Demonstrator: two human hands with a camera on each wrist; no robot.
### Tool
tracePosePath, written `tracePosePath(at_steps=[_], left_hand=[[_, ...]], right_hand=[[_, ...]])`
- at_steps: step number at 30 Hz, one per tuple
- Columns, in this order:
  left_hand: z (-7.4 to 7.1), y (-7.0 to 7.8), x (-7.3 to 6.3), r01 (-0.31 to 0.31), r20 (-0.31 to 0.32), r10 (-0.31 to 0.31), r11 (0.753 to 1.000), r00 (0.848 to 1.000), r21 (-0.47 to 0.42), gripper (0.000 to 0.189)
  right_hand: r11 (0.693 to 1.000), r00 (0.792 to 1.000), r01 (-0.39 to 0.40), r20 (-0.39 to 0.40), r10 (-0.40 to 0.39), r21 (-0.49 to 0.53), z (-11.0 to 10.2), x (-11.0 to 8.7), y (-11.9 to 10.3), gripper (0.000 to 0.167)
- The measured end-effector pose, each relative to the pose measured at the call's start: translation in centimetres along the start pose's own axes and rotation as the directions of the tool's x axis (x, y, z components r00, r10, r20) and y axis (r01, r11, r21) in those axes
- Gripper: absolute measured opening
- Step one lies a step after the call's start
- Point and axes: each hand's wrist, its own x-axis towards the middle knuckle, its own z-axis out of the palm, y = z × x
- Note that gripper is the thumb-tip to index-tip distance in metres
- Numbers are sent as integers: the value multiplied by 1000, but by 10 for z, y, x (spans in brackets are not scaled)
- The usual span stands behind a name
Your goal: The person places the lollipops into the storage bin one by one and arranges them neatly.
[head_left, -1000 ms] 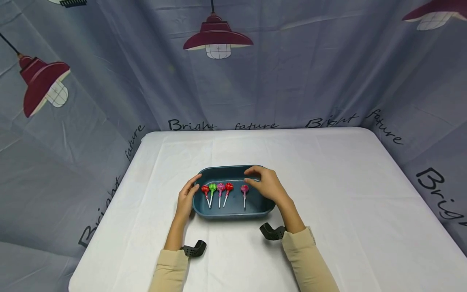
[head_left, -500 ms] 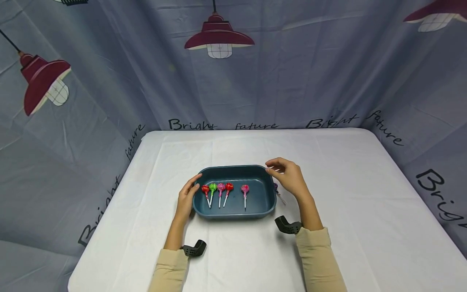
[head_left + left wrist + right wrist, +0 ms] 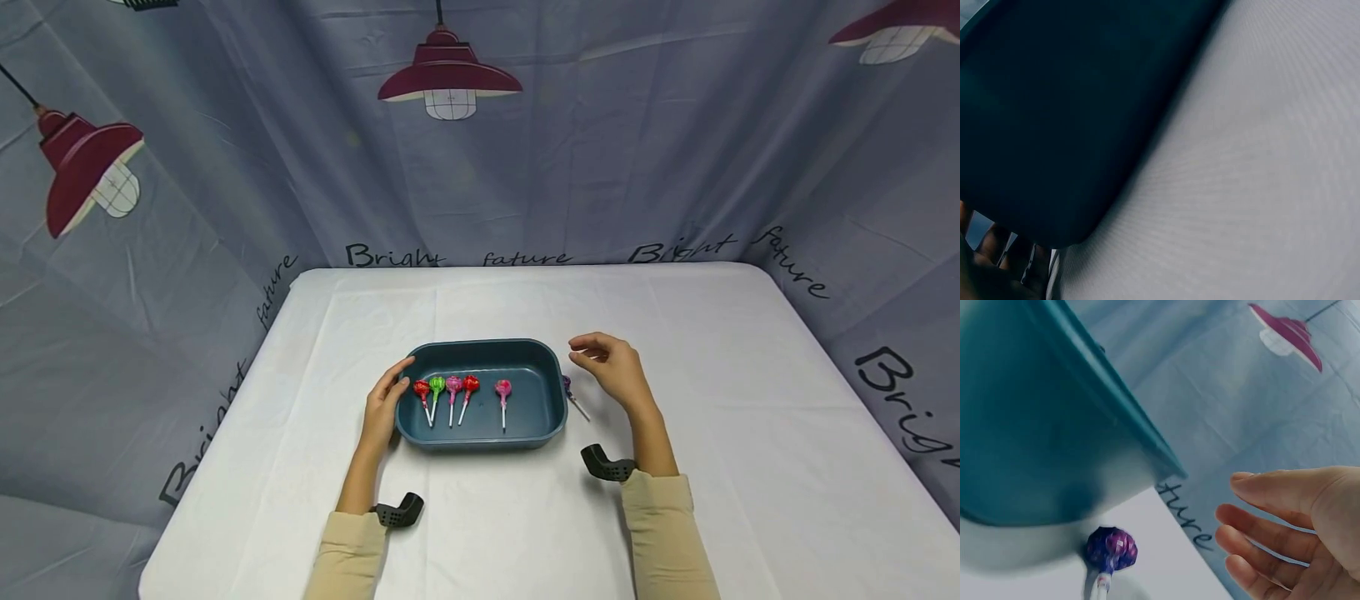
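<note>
A dark teal tray [image 3: 480, 442] with rounded corners rests on the white tabletop. Inside it lie several lollipops: a red one [image 3: 422, 390], a green one [image 3: 437, 385], a pink one [image 3: 453, 386] and another red one [image 3: 470, 386] grouped left, with a pink one [image 3: 503, 389] apart on the right. My left hand [image 3: 382, 408] rests against the tray's left end, fingertips at the rim. My right hand [image 3: 613, 371] hovers right of the tray, holding nothing, fingers loosely bent. Below it, a purple lollipop [image 3: 1112, 549] lies beside the tray's right end, its head partly hidden in the head view.
The white-covered table [image 3: 712, 375] extends around the tray. Grey curtains [image 3: 600, 150] printed with red lamps and lettering surround its back and sides. A black wrist mount [image 3: 606, 463] sits on the right wrist and another mount [image 3: 401, 511] on the left.
My right hand has moved from over the tray's right part out past its right end, uncovering the purple lollipop on the table. My left hand and the tray have stayed put.
</note>
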Motion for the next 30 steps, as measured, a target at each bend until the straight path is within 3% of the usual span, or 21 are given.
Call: tracePosePath(at_steps=[4,9,14,18,21,24,30], left_hand=[[0,-1,0,2,-2,-2,1000,1000,-3,35],[0,-1,0,8,-1,-9,1000,1000,-13,35],[0,-1,0,17,-5,-17,1000,1000,-17,36],[-2,-12,4,5,-14,-5,1000,1000,-21,35],[-2,-11,3,6,-14,-7,1000,1000,-18,34],[0,0,0,20,-6,-20,1000,1000,-11,35],[1,1,0,11,-3,-11,1000,1000,-9,35]], right_hand=[[998,995,-51,89,53,-23,-3,-1,6,29],[994,970,-97,222,105,-45,-3,-2,15,35],[994,952,-104,285,111,-42,3,-1,24,36],[995,949,-90,298,101,-49,8,-1,28,37],[996,951,-77,295,89,-52,11,0,30,37],[996,954,-69,288,84,-61,14,1,31,36],[994,960,-65,266,86,-87,19,1,32,32]])
